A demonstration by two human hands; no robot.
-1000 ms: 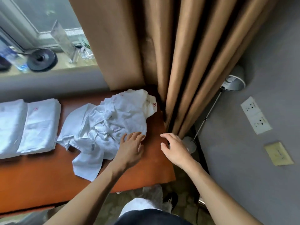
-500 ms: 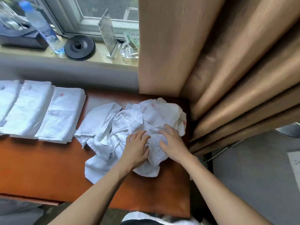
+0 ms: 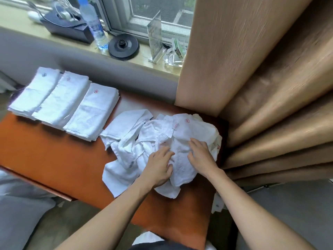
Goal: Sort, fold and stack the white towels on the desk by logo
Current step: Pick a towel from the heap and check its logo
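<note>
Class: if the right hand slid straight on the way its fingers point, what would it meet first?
The right hand rests on the towel heap; straight on it would likely meet the fold with the red logo.

I see a window (image 3: 153, 8) and sill (image 3: 142, 58) at upper centre, tan curtains (image 3: 252, 69) filling the right.

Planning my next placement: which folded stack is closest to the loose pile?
The rightmost folded stack, with the bright red logo, nearly touching the loose pile; the middle stack and left stack lie farther.
</note>
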